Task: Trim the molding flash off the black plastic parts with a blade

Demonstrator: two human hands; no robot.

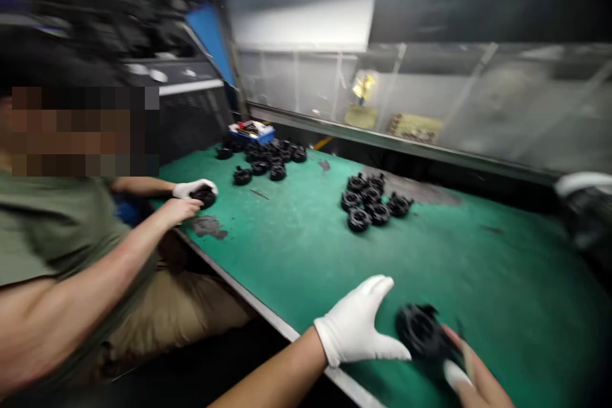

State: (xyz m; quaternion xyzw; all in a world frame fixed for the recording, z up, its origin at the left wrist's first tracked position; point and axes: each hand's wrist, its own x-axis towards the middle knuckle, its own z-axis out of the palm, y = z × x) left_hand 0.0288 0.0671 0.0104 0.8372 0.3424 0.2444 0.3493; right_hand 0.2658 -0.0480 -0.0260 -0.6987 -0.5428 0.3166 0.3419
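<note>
My left hand (361, 325), in a white glove, is held over the green table with thumb and fingers spread and nothing between them. Just to its right is a round black part (421, 331) with a ring-like middle and small tabs on its rim. My right hand (471, 370) grips this part at its right side; the hand looks bare apart from a white covering on one fingertip. Motion blurs the right fingers and the part's edge. A thin dark sliver shows beside these fingers, too blurred to name. The left hand is close to the part but apart from it.
A cluster of similar black parts (370, 201) lies mid-table, and a larger pile (272, 156) sits farther back beside a blue bin (253, 132). At the left, a co-worker's hands (191, 197) hold another such part. The green table (296, 236) has a metal front edge.
</note>
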